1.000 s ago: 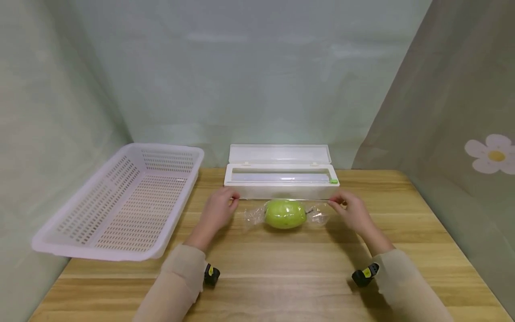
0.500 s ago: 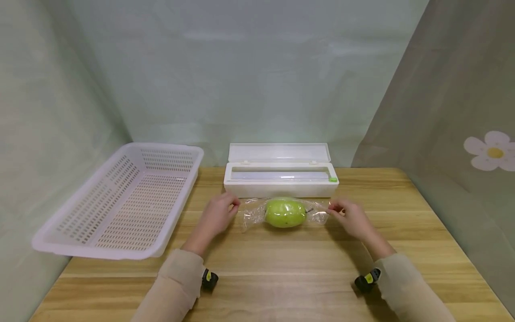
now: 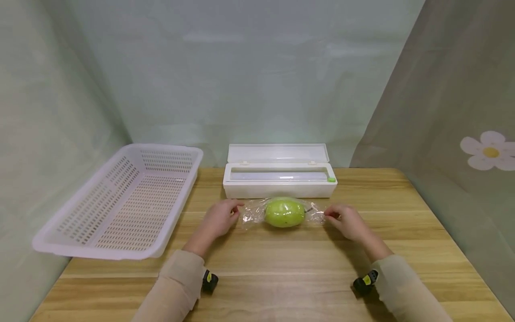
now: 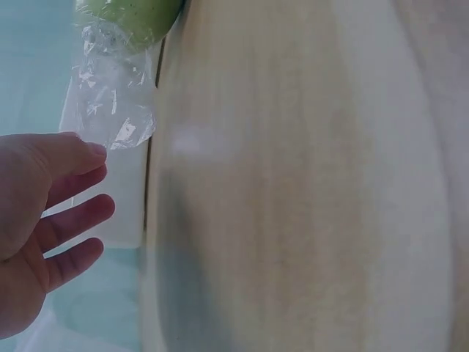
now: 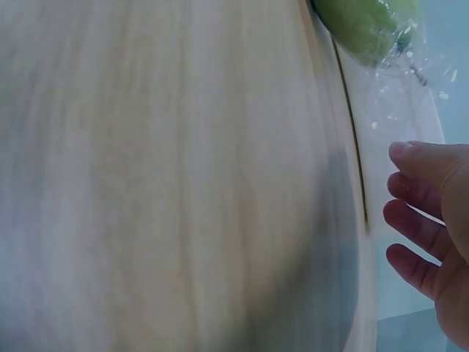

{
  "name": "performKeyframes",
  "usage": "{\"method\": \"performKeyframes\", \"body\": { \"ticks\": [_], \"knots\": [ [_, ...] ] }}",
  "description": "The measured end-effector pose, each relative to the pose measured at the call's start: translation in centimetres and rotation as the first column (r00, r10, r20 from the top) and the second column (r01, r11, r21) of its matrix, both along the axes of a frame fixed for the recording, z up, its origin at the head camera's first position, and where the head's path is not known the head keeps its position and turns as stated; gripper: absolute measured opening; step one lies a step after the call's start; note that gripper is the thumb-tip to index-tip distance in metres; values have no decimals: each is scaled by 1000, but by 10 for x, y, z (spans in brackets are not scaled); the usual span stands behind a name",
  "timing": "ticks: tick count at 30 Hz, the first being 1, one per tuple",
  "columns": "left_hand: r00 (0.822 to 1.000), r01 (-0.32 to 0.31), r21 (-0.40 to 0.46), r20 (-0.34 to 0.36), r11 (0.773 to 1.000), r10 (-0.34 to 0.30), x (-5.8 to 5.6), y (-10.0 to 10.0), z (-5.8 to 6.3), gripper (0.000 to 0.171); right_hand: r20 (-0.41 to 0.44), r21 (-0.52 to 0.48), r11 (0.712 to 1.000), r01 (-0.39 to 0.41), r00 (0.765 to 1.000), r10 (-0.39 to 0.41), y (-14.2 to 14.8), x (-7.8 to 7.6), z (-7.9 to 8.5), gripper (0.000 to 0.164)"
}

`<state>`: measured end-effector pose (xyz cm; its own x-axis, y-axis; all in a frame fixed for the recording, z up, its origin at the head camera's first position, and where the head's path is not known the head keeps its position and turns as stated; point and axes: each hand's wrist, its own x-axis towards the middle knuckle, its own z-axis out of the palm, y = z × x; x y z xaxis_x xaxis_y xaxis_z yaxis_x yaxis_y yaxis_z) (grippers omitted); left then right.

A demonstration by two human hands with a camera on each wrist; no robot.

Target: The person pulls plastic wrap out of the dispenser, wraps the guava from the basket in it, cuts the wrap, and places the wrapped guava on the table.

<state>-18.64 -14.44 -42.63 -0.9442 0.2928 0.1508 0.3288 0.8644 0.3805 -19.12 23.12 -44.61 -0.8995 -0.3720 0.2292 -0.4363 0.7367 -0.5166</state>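
An oval green fruit (image 3: 284,213) with a dark stem lies on the wooden table, wrapped in clear cling film (image 3: 252,213). Loose film sticks out on both sides of it. My left hand (image 3: 218,219) pinches the film's left end between thumb and forefinger; the other fingers are loosely bent, as the left wrist view shows. At the opposite end, my right hand (image 3: 348,221) pinches the film the same way, its thumb (image 5: 403,149) at the film's edge. Right behind the fruit stands a white cling film dispenser (image 3: 279,191) with its lid raised and a roll inside.
A white plastic basket (image 3: 170,223) with slotted walls stands on the left side of the table (image 3: 281,277). Behind the dispenser hangs a pale grey-green curtain (image 3: 273,89). Each wrist carries a small black camera (image 3: 364,284).
The film's far edge, stretched between both hands a second ago, has come down over the fruit. Both hands have moved slightly nearer and closer together, the right one more.
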Motion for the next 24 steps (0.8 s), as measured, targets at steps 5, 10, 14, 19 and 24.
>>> {"method": "performKeyframes", "body": {
  "ticks": [5,10,14,19,24],
  "knots": [
    [999,7,-7,-41,1000,-7,1,-2,3,22,44,7,999,32,999,-32,3,1,3,10],
    [991,-2,19,-135,1000,5,3,3,12,21,9,-9,998,62,998,-62,5,2,6,17],
    [977,54,35,-209,998,-46,1,18,20,28,15,-35,995,89,996,-89,4,2,9,26],
    [972,161,-12,-173,987,-161,-4,49,29,45,61,-79,991,105,993,-100,-2,1,13,40],
    [969,232,-151,-52,961,-242,-9,81,36,59,73,-107,990,87,994,-79,-8,1,12,43]
  ]
}}
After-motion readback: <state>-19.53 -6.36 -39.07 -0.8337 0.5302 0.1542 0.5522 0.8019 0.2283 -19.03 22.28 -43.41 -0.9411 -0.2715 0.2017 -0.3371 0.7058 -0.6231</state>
